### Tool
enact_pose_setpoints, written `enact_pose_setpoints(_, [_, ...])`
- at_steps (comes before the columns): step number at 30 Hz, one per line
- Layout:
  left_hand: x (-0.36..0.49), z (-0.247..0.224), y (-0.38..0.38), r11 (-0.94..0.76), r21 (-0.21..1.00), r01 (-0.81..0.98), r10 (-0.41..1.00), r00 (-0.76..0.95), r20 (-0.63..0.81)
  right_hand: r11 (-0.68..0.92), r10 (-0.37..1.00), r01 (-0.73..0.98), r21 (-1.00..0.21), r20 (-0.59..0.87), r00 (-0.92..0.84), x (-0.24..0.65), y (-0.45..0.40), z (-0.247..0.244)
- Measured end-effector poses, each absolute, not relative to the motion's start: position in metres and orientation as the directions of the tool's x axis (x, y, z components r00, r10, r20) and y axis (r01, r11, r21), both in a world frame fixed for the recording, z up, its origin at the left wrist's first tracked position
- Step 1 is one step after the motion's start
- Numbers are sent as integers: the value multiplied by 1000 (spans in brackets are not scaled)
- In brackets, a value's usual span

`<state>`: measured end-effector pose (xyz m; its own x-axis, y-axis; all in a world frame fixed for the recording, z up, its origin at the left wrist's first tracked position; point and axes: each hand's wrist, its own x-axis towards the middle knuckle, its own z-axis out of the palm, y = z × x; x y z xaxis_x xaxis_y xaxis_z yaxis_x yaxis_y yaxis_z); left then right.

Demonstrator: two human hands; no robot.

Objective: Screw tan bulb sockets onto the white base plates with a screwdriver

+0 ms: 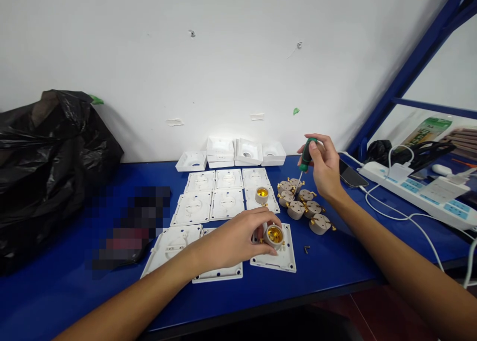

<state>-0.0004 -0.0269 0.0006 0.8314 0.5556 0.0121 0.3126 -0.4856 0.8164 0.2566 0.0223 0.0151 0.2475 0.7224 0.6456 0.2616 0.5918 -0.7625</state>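
Note:
Between the thumb and fingers of my left hand (pixel 240 234) is a lamp socket (pixel 275 235) with a brass-coloured inside, standing on a square white plate (pixel 278 261). My right hand (pixel 323 164) is closed around the green handle of a screwdriver (pixel 306 155). The shaft points down at a group of several beige lamp sockets (pixel 296 210) lying face down with brass screws at their sides; whether the tip touches one I cannot tell. Another socket (pixel 262 195) sits upright on a plate behind my left hand. Small loose screws (pixel 306 249) lie right of the front plate.
White plates (pixel 194 208) lie in rows, with white box covers (pixel 219 149) stacked by the wall. At left are a black plastic bag (pixel 52 167) and a blurred dark object (pixel 130 231). A phone (pixel 352 174), power strip (pixel 413 187) and cables are at right.

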Motion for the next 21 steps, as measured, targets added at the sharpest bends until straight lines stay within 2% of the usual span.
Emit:
enact_pose_setpoints(6, [-1, 6, -26, -410, 843, 347, 538, 839, -84, 590, 724, 265, -763, 645, 245, 257, 22, 15])
enact_pose_setpoints(12, [-1, 6, -26, -450, 819, 356, 547, 835, -63, 579, 731, 267, -770, 636, 248, 256, 22, 16])
enact_pose_setpoints(21, [-2, 20, -31, -402, 842, 360, 561, 823, -85, 582, 730, 256, -772, 635, 252, 256, 21, 16])
